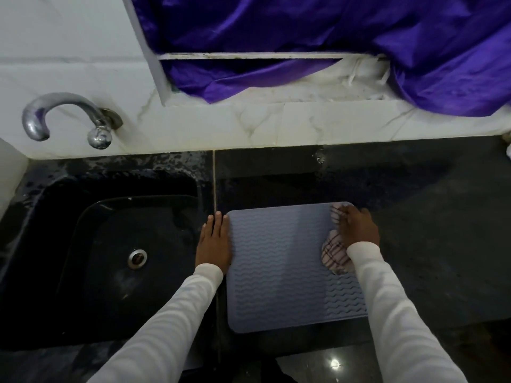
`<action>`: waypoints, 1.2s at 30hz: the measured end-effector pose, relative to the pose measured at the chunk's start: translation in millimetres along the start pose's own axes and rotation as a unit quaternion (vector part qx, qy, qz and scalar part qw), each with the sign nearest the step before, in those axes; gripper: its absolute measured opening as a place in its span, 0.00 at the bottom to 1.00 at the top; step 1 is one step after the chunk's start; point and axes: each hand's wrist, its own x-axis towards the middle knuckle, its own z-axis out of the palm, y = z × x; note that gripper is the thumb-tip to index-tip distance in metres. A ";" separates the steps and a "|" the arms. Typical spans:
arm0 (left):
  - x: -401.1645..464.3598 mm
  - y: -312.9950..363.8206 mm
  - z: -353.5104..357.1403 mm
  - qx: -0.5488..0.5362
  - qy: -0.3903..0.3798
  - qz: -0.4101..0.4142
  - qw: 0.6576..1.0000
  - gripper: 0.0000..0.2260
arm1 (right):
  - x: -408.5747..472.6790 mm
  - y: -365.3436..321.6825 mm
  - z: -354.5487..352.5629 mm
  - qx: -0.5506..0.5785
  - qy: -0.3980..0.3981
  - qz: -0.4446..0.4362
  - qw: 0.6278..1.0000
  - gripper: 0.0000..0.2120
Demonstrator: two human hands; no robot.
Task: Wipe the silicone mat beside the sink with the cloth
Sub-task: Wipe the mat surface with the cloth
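Observation:
A grey-blue silicone mat (279, 266) with a wavy ribbed pattern lies flat on the dark counter, just right of the sink. My left hand (214, 240) lies flat with straight fingers on the mat's left edge, partly on the counter. My right hand (356, 226) presses down on a pale checked cloth (334, 254) at the mat's far right corner. The cloth shows beyond my fingertips and beside my wrist; its middle is hidden under my palm.
A black sink (83, 261) with a metal drain (137, 259) lies at the left, with a chrome tap (66, 117) on the white marble wall above. Purple fabric (331, 37) hangs over the window ledge. Dark counter (428, 217) stretches right of the mat.

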 end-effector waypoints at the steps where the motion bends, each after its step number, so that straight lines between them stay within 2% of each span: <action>1: -0.1 -1.7 0.5 -0.009 0.000 0.002 1.000 0.27 | -7.7 -17.2 2.4 0.011 -0.015 -0.042 0.999 0.16; 6: -0.1 -6.8 4.0 -0.022 0.013 0.014 1.000 0.28 | -74.5 -111.5 41.9 0.096 -0.110 -0.152 0.978 0.17; 10: 1.3 -8.0 2.6 -0.039 0.014 0.020 0.999 0.28 | -112.3 -169.5 110.6 -0.025 -0.114 -0.201 0.973 0.16; 14: 2.7 -9.1 4.6 -0.027 0.015 0.010 0.999 0.28 | -118.3 -178.5 127.1 -0.071 -0.098 -0.190 0.974 0.16; 23: 6.1 -6.6 8.5 -0.026 0.020 -0.004 0.999 0.24 | -96.8 -155.5 127.8 -0.071 -0.066 -0.179 0.979 0.14; 30: 5.2 -5.6 5.8 -0.014 -0.004 0.000 1.000 0.26 | -54.4 -72.4 90.2 -0.056 -0.041 -0.087 0.994 0.16; 36: 5.0 -2.1 4.5 -0.020 0.000 -0.008 1.000 0.25 | -2.9 25.0 46.5 -0.048 -0.003 0.049 0.998 0.14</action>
